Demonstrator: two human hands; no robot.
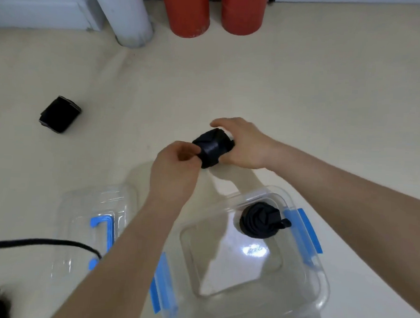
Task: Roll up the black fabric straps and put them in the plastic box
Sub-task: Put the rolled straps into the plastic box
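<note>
Head view: right hand (247, 145) wraps the rolled black strap (213, 147), left hand (177, 168) pinches its loose end, just beyond the plastic box (325, 284); a taut wrap should prevent unrolling.

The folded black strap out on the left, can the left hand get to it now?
Probably not yet: the left hand is pinching the rolled strap; nothing else blocks the folded strap.

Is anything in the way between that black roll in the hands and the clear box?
Nothing visible. The left hand and right hand hold the strap roll just beyond the open plastic box; its lid lies aside, and the stored roll sits in a far corner.
</note>
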